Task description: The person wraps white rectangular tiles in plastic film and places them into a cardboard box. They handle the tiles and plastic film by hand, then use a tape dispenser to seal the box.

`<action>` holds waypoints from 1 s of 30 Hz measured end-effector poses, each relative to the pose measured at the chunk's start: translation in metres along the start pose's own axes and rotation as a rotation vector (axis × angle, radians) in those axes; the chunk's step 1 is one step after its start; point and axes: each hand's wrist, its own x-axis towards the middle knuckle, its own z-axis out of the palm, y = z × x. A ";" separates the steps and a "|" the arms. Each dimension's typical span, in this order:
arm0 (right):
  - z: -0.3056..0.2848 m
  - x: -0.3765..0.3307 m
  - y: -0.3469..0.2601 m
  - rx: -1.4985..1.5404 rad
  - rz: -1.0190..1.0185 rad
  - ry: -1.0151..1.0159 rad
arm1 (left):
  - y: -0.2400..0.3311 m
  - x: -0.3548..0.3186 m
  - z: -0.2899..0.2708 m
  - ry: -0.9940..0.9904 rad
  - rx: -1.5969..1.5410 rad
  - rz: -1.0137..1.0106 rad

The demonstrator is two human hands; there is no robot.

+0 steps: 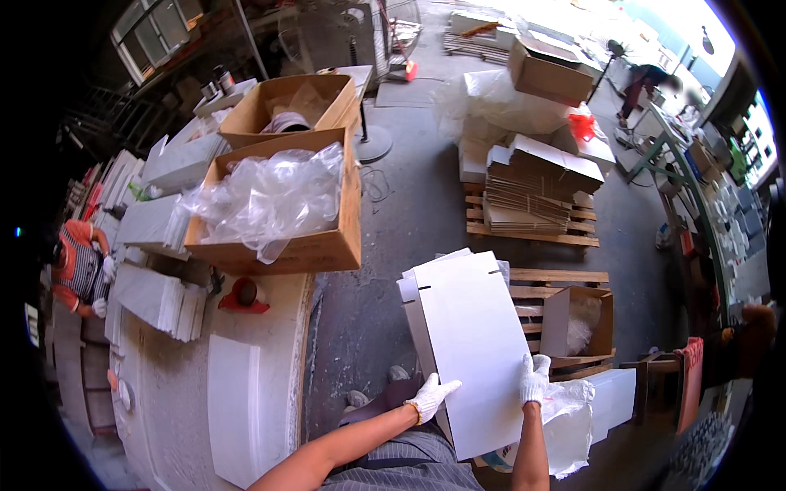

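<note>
Flat white folded cardboard box blank (475, 344) held before the body, long axis running away from the person, gloved left hand (429, 397) clasping its near left edge, gloved right hand (535, 379) gripping its right edge, both equally close.

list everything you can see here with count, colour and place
flat white box: one, white, centre, held by both hands
cardboard boxes: two, brown, open, on the table at upper left
plastic bags: a clear heap, in the nearer brown box
tape dispenser: one, red, on the table below that box
white sheets: several stacks, white, left part of the table
table: one, white, left
pallets: two, wooden, on the floor at centre right
folded cartons: one stack, brown, on the far pallet
small box: one, brown, open, on the near pallet
other person: one, striped top, far left
left hand: white glove, on the box's left edge
right hand: white glove, on its right edge
</note>
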 end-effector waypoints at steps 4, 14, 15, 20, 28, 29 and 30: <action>-0.036 -0.001 -0.080 0.146 -0.023 -0.051 | 0.039 -0.039 0.026 -0.091 -0.040 0.373; 0.023 -0.088 -0.215 0.612 -0.225 -0.489 | 0.153 -0.260 -0.025 0.297 0.435 0.913; 0.029 -0.096 -0.222 0.562 -0.284 -0.467 | 0.156 -0.275 -0.034 0.373 0.597 0.999; 0.033 -0.133 -0.250 0.473 -0.561 -0.217 | 0.156 -0.365 -0.088 0.754 1.320 1.293; -0.006 -0.218 -0.334 0.236 -1.437 0.070 | 0.037 -0.493 -0.141 1.385 1.952 0.878; -0.004 -0.236 -0.341 0.159 -1.531 -0.005 | 0.027 -0.501 -0.146 1.401 1.963 0.871; 0.001 -0.254 -0.348 0.081 -1.624 -0.086 | 0.017 -0.509 -0.149 1.413 1.967 0.862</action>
